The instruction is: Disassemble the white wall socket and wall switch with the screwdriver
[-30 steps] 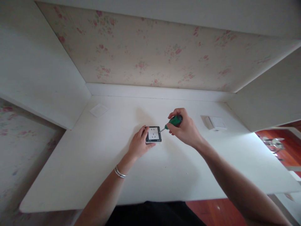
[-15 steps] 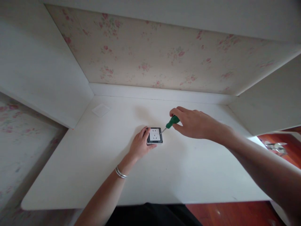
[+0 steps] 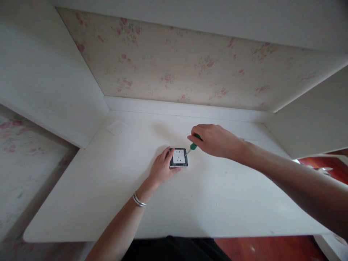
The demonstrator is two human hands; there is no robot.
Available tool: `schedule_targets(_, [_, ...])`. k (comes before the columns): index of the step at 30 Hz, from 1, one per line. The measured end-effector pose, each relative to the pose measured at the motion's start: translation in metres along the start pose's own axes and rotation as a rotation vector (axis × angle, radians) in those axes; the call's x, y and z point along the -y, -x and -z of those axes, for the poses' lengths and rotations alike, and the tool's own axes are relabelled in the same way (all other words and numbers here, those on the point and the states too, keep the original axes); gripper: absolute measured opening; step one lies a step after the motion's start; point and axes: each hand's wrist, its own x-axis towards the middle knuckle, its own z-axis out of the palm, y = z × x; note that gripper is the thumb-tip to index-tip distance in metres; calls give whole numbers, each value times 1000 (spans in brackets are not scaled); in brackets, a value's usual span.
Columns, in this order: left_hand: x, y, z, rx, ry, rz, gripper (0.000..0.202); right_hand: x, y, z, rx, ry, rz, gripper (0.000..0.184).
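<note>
A: Start from the left. What's there?

B: A pale square plate (image 3: 117, 127), lying flat on the worktop (image 3: 95, 203), beyond the left hand (image 3: 161, 167) and off to its left. A silvery bracelet (image 3: 140, 199) circles that wrist.

A: And that hand?

B: Half curled around the left side of the wall socket (image 3: 178, 157), fingers over its far corner, thumb along the near edge. The socket sits just right of the palm, face up, and hasn't noticeably shifted from half a second ago.

A: So what has changed?

B: The right side. The green-handled screwdriver (image 3: 193, 146) still meets the socket's dark right border, but the right hand (image 3: 208, 137) has come a little leftward and now hides more of the handle. I'd read that as the driver being worked at that spot while the other hand steadies the socket.

A: How tight is the right hand?

B: Closed around the handle, fingers wrapped over it. Whether the tip is seated in a screw is too small to tell.
</note>
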Motion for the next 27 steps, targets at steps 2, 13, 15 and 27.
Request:
schedule_targets(2, [0,0,0,0,5,0,85,-2,0,1,26,-13,57,18])
schedule_targets(13, [-3,0,3,-7,27,-1,82,0,5,1,21,58,62,28])
schedule_targets(15, [-3,0,3,-7,35,-4,82,-1,2,2,33,57,43,36])
schedule_targets(27, [0,1,1,9,40,6,86,1,-6,1,39,63,8,31])
